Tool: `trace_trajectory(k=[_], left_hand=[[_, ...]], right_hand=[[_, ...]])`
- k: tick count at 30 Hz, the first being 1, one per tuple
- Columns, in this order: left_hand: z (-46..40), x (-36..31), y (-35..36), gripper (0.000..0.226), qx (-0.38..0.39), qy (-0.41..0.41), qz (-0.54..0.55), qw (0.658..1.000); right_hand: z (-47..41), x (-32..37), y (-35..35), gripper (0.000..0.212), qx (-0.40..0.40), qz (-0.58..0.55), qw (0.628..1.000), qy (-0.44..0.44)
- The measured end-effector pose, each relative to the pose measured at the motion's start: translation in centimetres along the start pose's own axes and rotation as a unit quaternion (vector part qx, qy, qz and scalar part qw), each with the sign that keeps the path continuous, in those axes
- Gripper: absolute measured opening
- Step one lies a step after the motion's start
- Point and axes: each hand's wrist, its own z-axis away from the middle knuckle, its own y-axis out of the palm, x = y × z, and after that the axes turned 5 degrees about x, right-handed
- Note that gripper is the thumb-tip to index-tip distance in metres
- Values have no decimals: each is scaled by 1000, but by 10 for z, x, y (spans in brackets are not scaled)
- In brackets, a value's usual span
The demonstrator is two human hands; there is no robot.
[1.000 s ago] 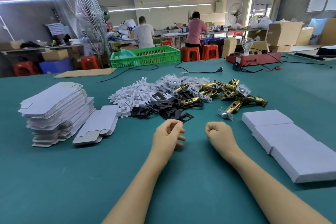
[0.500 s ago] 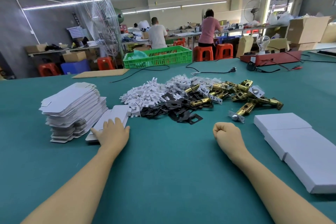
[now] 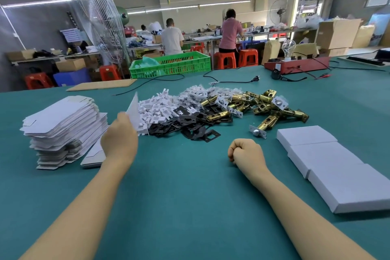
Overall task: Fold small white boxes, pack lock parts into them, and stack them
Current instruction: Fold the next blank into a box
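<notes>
My left hand [image 3: 119, 141] grips a flat white box blank [image 3: 133, 112] and tilts it up on edge, just right of the tall stack of flat blanks [image 3: 61, 120]. A short pile of blanks [image 3: 94, 155] lies under that hand. My right hand [image 3: 245, 151] rests on the green table as a closed fist and holds nothing. Beyond the hands lie heaps of white plastic pieces [image 3: 157, 108], black metal plates [image 3: 190, 121] and brass latch bolts [image 3: 259, 105]. Three folded white boxes [image 3: 322, 154] lie in a row at the right.
The green table [image 3: 190, 196] carries a green crate [image 3: 171, 66], a brown cardboard sheet [image 3: 101, 85], black cables and a red device with a bulb [image 3: 295, 63] at its far side. A large fan [image 3: 99, 23] stands behind. Two people work at far benches.
My left hand went from the table's middle to the short pile of blanks, took one and lifted it up on edge. My right fist stayed in place.
</notes>
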Motion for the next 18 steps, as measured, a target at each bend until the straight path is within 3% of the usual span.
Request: trace_trajectory(k=[2, 4, 5, 7, 8, 10, 13, 18], left_hand=[[10, -23, -2, 22, -47, 36, 120, 991], [27, -44, 3, 30, -9, 7, 261, 965], [37, -54, 9, 34, 30, -38, 340, 939], [59, -71, 23, 36, 117, -140, 495, 849], [71, -77, 31, 34, 154, -179, 544, 805], [88, -84, 43, 28, 210, -218, 580, 757], [97, -80, 45, 21, 255, -192, 584, 746], [100, -74, 42, 11, 267, -103, 534, 796]], right_hand=[[0, 0, 0, 31, -4, 4, 1000, -6], [0, 0, 1, 31, -12, -5, 1000, -13], [0, 0, 1, 29, -14, -16, 1000, -15], [1, 0, 1, 21, -15, -54, 998, -21], [2, 2, 1, 17, -15, -85, 996, -22], [3, 4, 1, 18, -11, -135, 990, -31], [6, 7, 2, 10, 3, -181, 982, -49], [9, 7, 6, 6, -29, -215, 973, -76]])
